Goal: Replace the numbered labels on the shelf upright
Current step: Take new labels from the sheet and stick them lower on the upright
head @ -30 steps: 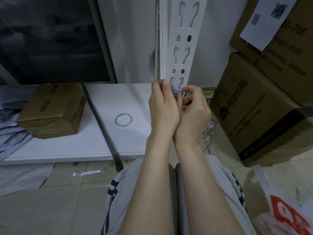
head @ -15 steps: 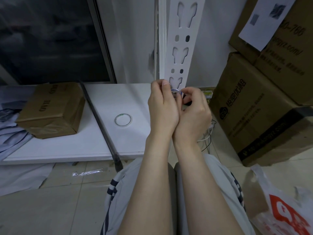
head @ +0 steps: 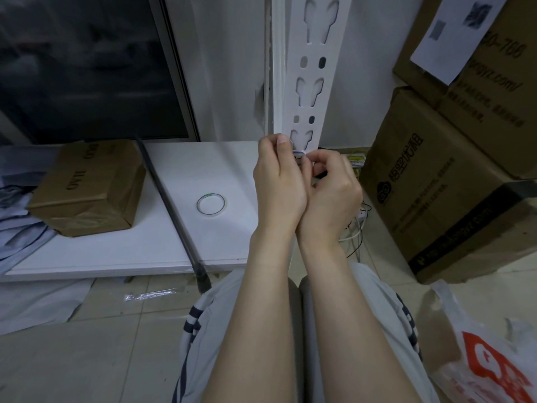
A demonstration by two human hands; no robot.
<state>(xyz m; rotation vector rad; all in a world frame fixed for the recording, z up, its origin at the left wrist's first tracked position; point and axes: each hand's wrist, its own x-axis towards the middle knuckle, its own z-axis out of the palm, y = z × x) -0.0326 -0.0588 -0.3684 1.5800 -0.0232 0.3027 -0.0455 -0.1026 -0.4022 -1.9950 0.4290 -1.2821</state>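
Shelf upright [head: 312, 68] top centre. On board [head: 116, 251], left of frame: carton [head: 87, 187], rod [head: 171, 205], tape roll [head: 210, 203], L to R. Stacked cartons [head: 436, 184] right, bag [head: 488, 359] btm right.

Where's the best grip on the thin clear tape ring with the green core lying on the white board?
The thin clear tape ring lies flat on the white board, hole up, nothing touching it. Come straight down from above and pinch its wall: one finger inside the hole, thumb outside. The low profile probably leaves too little edge for a sideways grab.
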